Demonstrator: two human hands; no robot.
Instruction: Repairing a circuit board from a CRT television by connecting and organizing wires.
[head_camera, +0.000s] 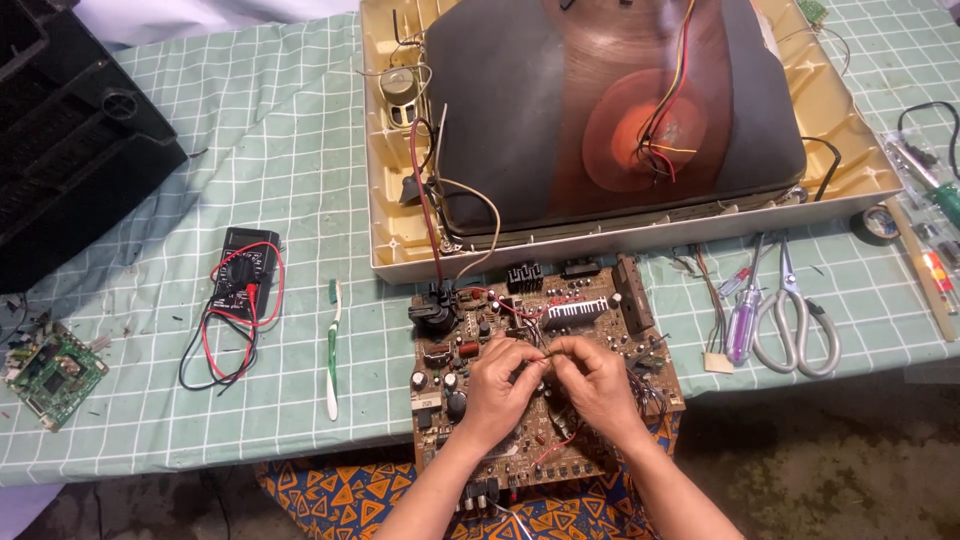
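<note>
Your left hand (497, 388) and right hand (592, 380) are both pinching a thin wire (545, 354) over the circuit board (600, 310), which is overhanging the bench (300, 180) edge. It looks light, springy and fragile, so you are better gripping near its ends.

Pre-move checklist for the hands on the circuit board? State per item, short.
1. Both hands on the work: left hand and right hand meet over the circuit board. Ok.
2. Grip: fingertips of both hands pinch a thin wire between them. Ok.
3. Board support: its front part overhangs the table edge above the patterned cloth. Not ok.
4. Wires from board to the open television casing: red lead connected. Power state: cannot tell.
5. Tools in reach: multimeter left; scissors and screwdriver right. Ok.
6. Toothbrush lies apart from the board. Ok.
</note>
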